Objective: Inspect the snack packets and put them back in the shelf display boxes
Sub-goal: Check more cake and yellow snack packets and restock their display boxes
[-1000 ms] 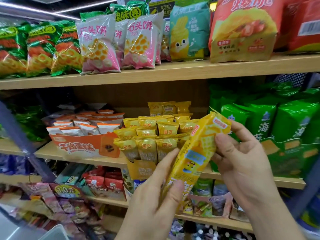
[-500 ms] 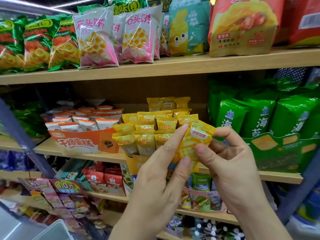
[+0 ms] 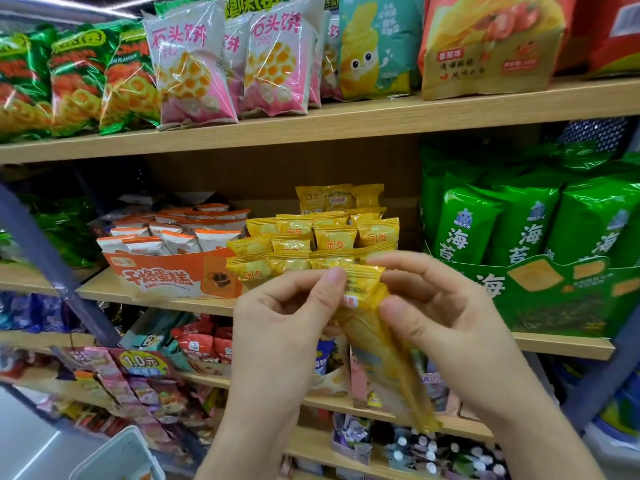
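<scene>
Left grip and right grip are pinched on the yellow packet, best turned slowly so seams are checked before it is slotted among the matching packets.

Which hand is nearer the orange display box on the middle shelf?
Left. The left hand is just right of and below the orange display box; the right hand is farther right, beyond the yellow packet both hands pinch.

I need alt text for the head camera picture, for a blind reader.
A left hand and a right hand hold a long yellow snack packet near its top, in front of shop shelves. Behind it, small yellow packets stand in rows.
</scene>
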